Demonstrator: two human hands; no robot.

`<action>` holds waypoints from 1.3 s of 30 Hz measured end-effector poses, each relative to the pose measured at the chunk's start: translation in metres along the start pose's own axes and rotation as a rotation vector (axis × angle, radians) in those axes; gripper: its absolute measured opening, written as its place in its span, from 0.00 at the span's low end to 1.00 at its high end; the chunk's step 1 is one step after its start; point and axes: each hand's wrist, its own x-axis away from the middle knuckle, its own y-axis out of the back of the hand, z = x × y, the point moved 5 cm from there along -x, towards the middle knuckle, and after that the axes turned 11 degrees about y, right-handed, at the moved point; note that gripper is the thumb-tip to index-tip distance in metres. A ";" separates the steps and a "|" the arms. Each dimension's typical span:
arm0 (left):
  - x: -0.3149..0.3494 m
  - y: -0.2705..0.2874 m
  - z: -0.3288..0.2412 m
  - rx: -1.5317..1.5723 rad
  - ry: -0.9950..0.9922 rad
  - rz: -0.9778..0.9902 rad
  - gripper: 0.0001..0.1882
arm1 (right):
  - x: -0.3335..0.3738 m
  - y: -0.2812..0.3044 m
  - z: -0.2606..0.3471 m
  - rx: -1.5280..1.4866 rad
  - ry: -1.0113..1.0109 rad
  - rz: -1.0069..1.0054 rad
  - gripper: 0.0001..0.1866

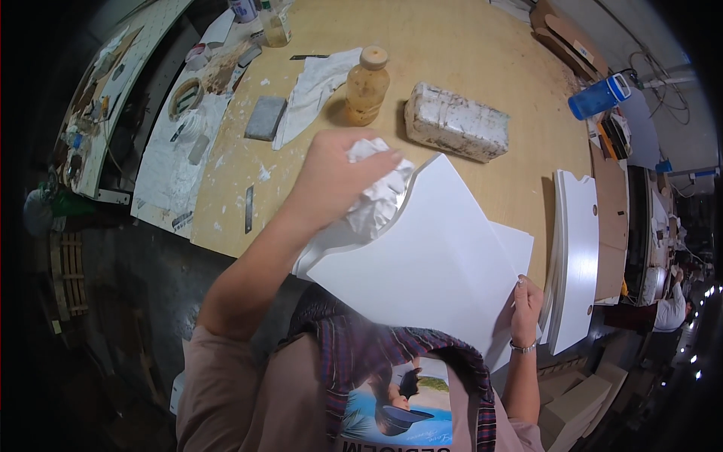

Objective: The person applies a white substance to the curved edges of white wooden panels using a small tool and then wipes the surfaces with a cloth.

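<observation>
A white panel (422, 248) with a curved cut-out along its far left edge lies tilted in front of me, above other white panels. My left hand (339, 173) is closed round a crumpled white cloth (374, 200), which rests against the curved edge. At the panel's right edge my right hand (526, 305) grips it, thumb on top; its other fingers are mostly hidden. Just beyond the cloth stand a plastic bottle (367, 89) of yellowish liquid and a long paint-smeared block (456, 122).
Several white panels (574, 256) are stacked at the table's right edge. A grey sanding block (266, 117) and a white rag (312, 94) lie on the wooden table (482, 45). A blue jug (599, 96) stands far right; cardboard boxes (584, 403) sit on the floor, lower right.
</observation>
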 end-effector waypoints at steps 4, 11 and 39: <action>-0.010 0.037 0.017 -0.063 -0.026 -0.096 0.07 | 0.004 0.000 -0.022 -0.073 -0.037 -0.016 0.25; 0.018 0.052 0.029 -0.644 -0.382 -0.247 0.16 | 0.011 0.001 -0.041 -0.206 -0.080 -0.053 0.25; 0.091 0.095 0.019 0.164 0.006 0.357 0.15 | 0.031 -0.042 0.053 -0.221 -0.164 -0.095 0.20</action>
